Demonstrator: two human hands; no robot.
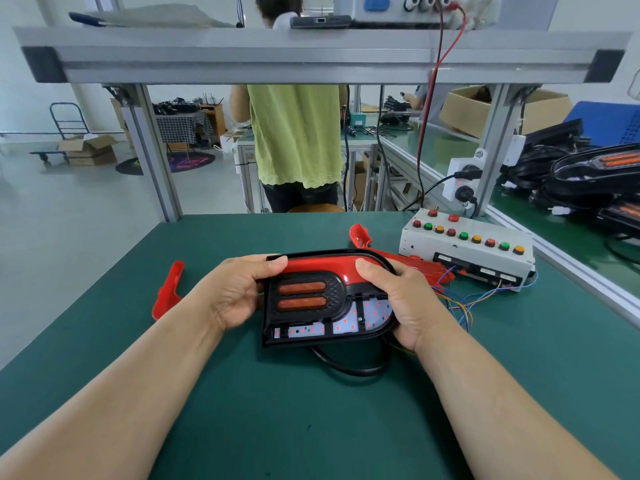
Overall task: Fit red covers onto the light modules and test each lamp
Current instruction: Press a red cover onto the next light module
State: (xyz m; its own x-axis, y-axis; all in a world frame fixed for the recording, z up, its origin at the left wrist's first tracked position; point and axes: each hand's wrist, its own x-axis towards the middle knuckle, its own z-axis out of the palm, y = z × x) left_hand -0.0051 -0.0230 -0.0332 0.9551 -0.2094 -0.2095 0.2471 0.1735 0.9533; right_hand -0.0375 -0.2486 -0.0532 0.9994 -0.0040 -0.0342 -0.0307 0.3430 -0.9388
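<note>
Gripping the light module (304, 296) at either end: left hand (235, 296), right hand (401, 306). Green bench mat (311, 427) beneath; aluminium shelf frame (311, 60) overhead; button box (467, 251) at right.

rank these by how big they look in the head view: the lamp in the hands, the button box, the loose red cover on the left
1. lamp and button box: about alike. The lamp is nearer the camera, so no ranking between them.
2. loose red cover: clearly the smallest.
</note>
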